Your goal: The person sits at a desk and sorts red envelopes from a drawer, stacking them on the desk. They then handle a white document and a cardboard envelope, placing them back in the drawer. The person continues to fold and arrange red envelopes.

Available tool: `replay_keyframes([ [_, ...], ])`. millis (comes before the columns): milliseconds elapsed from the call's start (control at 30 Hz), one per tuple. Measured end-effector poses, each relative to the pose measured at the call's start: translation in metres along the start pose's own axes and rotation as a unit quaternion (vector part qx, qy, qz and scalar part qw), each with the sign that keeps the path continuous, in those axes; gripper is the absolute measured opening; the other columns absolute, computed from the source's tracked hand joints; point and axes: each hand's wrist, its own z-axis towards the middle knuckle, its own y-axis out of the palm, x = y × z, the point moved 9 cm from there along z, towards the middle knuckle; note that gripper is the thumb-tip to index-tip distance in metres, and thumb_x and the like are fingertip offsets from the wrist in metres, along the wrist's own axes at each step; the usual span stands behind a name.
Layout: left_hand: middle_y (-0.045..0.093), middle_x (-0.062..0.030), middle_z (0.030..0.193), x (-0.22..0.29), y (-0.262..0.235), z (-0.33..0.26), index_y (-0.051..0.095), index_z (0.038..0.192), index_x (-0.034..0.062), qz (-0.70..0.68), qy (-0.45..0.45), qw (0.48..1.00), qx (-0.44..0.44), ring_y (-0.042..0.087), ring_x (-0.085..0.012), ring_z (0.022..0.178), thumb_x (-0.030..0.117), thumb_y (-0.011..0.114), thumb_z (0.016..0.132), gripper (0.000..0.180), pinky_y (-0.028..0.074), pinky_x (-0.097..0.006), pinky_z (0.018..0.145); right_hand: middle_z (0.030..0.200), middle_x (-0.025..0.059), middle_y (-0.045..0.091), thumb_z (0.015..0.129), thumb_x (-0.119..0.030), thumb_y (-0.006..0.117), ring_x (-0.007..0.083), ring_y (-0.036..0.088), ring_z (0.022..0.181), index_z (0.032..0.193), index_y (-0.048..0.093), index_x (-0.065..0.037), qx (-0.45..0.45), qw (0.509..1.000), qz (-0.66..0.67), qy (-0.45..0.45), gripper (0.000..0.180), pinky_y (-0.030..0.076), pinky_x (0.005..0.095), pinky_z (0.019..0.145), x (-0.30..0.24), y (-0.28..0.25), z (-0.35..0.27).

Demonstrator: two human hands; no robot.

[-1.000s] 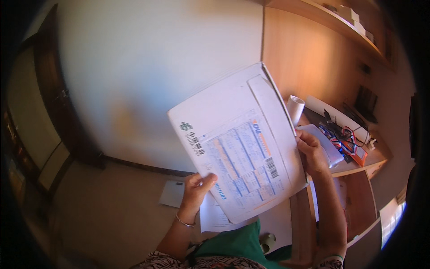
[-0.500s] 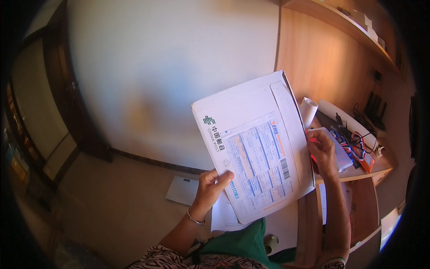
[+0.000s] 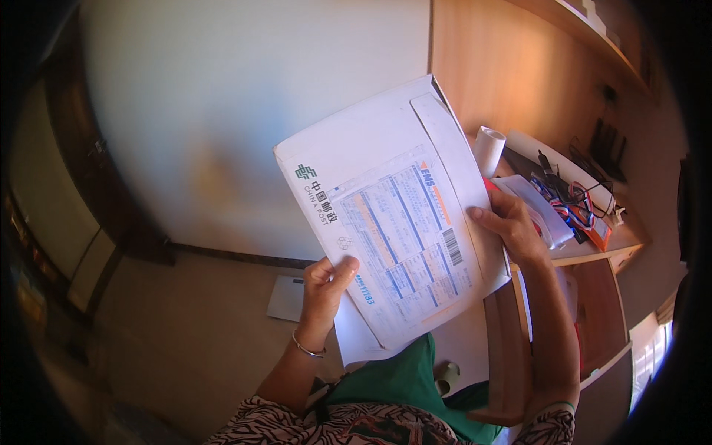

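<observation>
A flat white cardboard mailing envelope is held up tilted in front of me, its printed shipping label facing me. My left hand grips its lower left edge, thumb on the front and fingers behind. On the right edge, my right hand pinches the envelope by the flap side, thumb on the front; its other fingers are partly hidden. A bit of something red shows behind the envelope by the right hand. White sheet material hangs below the envelope's lower left corner.
At the right, a wooden desk carries a white paper roll, tangled cables and a clear plastic folder. Open compartments lie under it. A pale flat object rests on the floor at left. A dark door stands farther left.
My right hand has gone from beside the right edge to gripping it, thumb on the front. The envelope has shifted left and up in view as the view turned slightly.
</observation>
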Motion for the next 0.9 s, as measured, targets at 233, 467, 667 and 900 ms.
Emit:
replay_keyframes([
  [233, 0.062, -0.0099, 0.119, -0.02, 0.001, 0.003, 0.054, 0.125, -0.0051, -0.088, -0.03, 0.995, 0.044, 0.057, -0.0133, 0.104, 0.032, 0.054, 0.099, 0.046, 0.044, -0.027, 0.091, 0.089, 0.0046, 0.068, 0.094, -0.037, 0.063, 0.0108, 0.061, 0.078, 0.101, 0.068, -0.001, -0.045, 0.989, 0.133, 0.055, 0.037, 0.049, 0.0262, 0.074, 0.005, 0.004, -0.01],
  [467, 0.056, -0.0112, 0.129, -0.033, -0.008, 0.013, 0.044, 0.135, -0.0036, -0.147, -0.066, 0.987, 0.016, 0.055, -0.0164, 0.114, 0.04, 0.044, 0.102, 0.054, 0.045, -0.03, 0.097, 0.103, 0.0071, 0.067, 0.098, -0.035, 0.054, 0.0141, 0.063, 0.093, 0.112, 0.063, -0.001, -0.161, 0.967, 0.198, 0.006, 0.038, 0.05, 0.0308, 0.082, -0.013, 0.039, -0.019],
  [667, 0.052, -0.013, 0.133, -0.032, -0.006, 0.015, 0.04, 0.138, -0.0051, -0.15, -0.044, 0.988, 0.015, 0.053, -0.0188, 0.117, 0.041, 0.043, 0.102, 0.058, 0.043, -0.033, 0.101, 0.106, 0.0049, 0.066, 0.098, -0.019, 0.057, 0.0112, 0.062, 0.098, 0.119, 0.059, -0.001, -0.164, 0.941, 0.295, 0.032, 0.028, 0.05, 0.0266, 0.088, -0.005, 0.044, -0.019],
  [900, 0.052, -0.0135, 0.134, -0.031, -0.008, 0.015, 0.042, 0.137, -0.0065, -0.102, -0.036, 0.994, 0.029, 0.052, -0.0192, 0.119, 0.042, 0.044, 0.102, 0.06, 0.041, -0.033, 0.102, 0.111, 0.009, 0.065, 0.092, -0.031, 0.067, 0.0156, 0.061, 0.102, 0.124, 0.057, 0.0, -0.174, 0.97, 0.16, 0.05, 0.047, 0.048, 0.0294, 0.092, -0.012, 0.046, -0.024],
])
